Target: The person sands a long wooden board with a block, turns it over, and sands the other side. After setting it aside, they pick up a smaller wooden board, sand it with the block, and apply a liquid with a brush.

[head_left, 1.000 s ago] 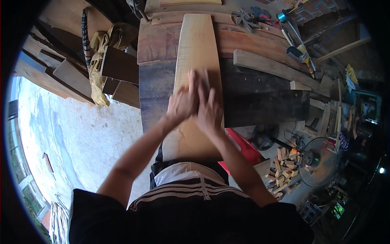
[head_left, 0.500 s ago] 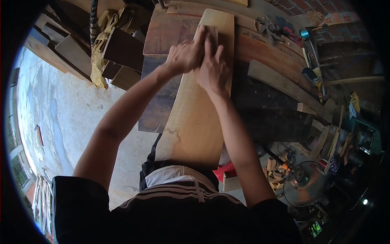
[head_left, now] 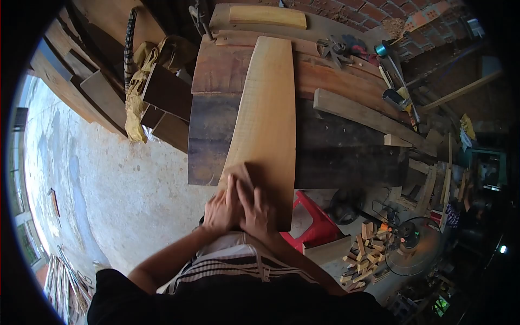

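Observation:
A long, pale wooden board [head_left: 268, 108] lies lengthwise on the dark workbench [head_left: 346, 162], its near end reaching my waist. Both hands press a small brown sanding block [head_left: 238, 172] onto the board's near left part. My left hand [head_left: 220, 212] grips it from the left with fingers pointing forward. From the right, my right hand [head_left: 257, 214] holds the same block, and its fingers touch those of the left. The underside of the block is hidden.
A grey plank [head_left: 368, 116] and a small wood offcut [head_left: 396, 141] lie on the bench's right. Clamps [head_left: 336, 51] sit at the far right. A red plastic stool [head_left: 311, 222], wood scraps [head_left: 365, 254] and a fan [head_left: 414, 244] stand near my right side.
Both hands have drawn the sanding block from the board's far end back to its near end, close to my waist. The view has tilted, showing more of the far bench.

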`<state>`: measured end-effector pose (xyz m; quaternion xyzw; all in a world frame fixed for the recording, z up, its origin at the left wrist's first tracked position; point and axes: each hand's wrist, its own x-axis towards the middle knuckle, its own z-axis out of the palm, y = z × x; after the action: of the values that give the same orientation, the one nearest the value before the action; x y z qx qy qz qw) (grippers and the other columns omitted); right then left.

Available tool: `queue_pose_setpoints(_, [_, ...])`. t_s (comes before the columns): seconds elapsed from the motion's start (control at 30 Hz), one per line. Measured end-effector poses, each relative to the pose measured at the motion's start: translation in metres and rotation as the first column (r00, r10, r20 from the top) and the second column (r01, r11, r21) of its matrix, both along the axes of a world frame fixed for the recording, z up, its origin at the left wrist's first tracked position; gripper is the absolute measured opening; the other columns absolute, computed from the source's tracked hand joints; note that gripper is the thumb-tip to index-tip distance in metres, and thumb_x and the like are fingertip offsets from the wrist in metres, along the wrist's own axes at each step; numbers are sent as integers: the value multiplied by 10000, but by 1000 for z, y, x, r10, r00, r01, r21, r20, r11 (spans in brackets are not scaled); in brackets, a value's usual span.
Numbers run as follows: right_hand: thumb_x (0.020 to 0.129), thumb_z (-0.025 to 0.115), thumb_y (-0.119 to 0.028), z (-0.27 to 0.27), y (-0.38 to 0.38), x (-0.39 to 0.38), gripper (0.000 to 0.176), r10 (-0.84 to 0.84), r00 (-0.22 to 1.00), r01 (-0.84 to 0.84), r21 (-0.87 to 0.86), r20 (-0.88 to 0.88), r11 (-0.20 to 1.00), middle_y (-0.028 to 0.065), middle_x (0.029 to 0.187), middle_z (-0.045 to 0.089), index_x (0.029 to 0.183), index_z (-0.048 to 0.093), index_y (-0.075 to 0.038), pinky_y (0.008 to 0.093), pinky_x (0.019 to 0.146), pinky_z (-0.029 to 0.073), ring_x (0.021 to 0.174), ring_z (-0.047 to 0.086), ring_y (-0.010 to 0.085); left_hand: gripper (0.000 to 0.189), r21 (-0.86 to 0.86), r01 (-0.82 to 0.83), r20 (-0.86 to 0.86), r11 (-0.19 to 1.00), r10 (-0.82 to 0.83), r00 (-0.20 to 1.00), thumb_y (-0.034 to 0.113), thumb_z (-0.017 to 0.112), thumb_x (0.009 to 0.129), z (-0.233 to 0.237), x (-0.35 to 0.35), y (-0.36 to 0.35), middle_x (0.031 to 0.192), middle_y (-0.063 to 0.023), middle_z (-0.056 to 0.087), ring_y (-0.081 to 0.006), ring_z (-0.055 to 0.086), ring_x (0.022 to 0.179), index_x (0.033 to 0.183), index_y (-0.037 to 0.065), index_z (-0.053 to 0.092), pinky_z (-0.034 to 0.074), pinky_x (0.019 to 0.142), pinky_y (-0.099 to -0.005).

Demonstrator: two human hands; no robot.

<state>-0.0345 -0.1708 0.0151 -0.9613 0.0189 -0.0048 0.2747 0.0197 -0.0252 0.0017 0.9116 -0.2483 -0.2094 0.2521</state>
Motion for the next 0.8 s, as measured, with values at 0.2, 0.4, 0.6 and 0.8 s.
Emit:
queue_pose_setpoints(0.2, [677,755,-180,4,-17,59,908,-24,999,24,23,-25,999,190,1033,480,1498,367,-167,474,661,537,879,600,380,815,-40,75,137,996,-69,988,257,559,883,8,65,-29,1118,-213,626,-326,596,928,1485,-124,166,446,842,-404])
queue_pose_setpoints(0.4, [777,718,-194,-4,-82,251,950,-178,976,188,-72,123,979,237,1190,481,1551,170,-233,517,689,552,882,634,448,791,-15,146,332,989,-133,934,345,487,952,-10,277,-111,1002,-197,666,-367,624,956,1542,27,67,444,874,-466])
queue_pose_setpoints(0.6, [798,704,-299,-7,-117,343,892,-251,951,278,-146,179,950,223,1169,474,1533,201,-244,550,787,531,967,607,473,735,-223,135,219,966,-85,972,358,397,977,-20,375,-165,1252,-285,593,-430,597,1125,1543,90,13,464,949,-490])
queue_pose_setpoints(0.8, [781,692,-212,1,-69,166,825,-227,970,235,-97,86,967,202,1070,493,1510,307,-173,516,690,535,862,623,416,784,-222,168,126,960,-143,982,309,472,961,-7,192,-99,1241,-303,564,-447,590,1067,1538,24,24,478,918,-487])
